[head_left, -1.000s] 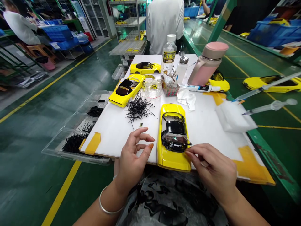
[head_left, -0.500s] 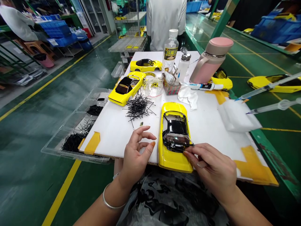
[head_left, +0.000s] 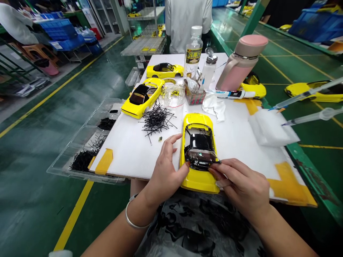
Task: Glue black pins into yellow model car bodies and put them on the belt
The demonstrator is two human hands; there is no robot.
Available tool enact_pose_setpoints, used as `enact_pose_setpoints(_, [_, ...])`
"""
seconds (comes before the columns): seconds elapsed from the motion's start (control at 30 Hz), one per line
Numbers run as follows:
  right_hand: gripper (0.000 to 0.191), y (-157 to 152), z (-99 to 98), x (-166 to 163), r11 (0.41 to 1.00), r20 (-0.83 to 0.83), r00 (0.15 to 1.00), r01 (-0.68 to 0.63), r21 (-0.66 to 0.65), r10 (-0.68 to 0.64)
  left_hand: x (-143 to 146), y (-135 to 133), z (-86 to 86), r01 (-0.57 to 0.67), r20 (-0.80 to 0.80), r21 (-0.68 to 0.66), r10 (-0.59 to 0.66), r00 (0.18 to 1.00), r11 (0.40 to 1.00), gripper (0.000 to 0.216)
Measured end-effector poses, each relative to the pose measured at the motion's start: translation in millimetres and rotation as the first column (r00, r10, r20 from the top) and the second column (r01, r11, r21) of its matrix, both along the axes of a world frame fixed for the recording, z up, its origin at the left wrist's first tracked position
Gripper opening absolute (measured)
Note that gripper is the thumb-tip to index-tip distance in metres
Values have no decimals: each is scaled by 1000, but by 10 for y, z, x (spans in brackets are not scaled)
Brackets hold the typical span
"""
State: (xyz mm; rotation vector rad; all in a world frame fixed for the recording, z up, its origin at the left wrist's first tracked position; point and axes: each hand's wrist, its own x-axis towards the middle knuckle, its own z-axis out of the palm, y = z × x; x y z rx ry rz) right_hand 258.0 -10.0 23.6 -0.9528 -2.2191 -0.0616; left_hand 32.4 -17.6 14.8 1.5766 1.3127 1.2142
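A yellow model car body (head_left: pixel 202 180) lies on the white board with its hood toward me. A black roof-and-window piece (head_left: pixel 200 142) sits in its cabin opening, and a clear windshield with a black edge (head_left: pixel 203 156) tilts up at the front of it. My left hand (head_left: pixel 169 166) rests against the car's left side, thumb on the windshield's lower left corner and fingers along the body. At the right corner, my right hand (head_left: pixel 239 182) pinches the windshield's black edge between thumb and fingers; the fingertips partly hide it.
Black thin pins (head_left: pixel 157 119) lie heaped on the board, beside another yellow car body (head_left: pixel 143 96). Behind stand a clear bottle (head_left: pixel 193 53), a pump bottle (head_left: pixel 209 71) and a pink flask (head_left: pixel 235 69). Syringes (head_left: pixel 308 94) stick in white foam (head_left: pixel 273 126) at right. A person (head_left: pixel 187 25) is ahead.
My left hand has moved right, from hovering beside the car to touching its side and the windshield corner. My right hand keeps its pinch on the windshield. The view has shifted slightly.
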Motion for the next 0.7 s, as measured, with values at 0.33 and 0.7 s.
enact_pose_setpoints(0.33, [21,-60,55,138,992,-108,994,7,-127,-21,79,112,108,15,-18,-46,-16,1000,999,71])
enact_pose_setpoints(0.7, [18,-52,-55,139,990,-55,996,-75,-123,69,70,104,44,30,17,-36,-29,999,999,73])
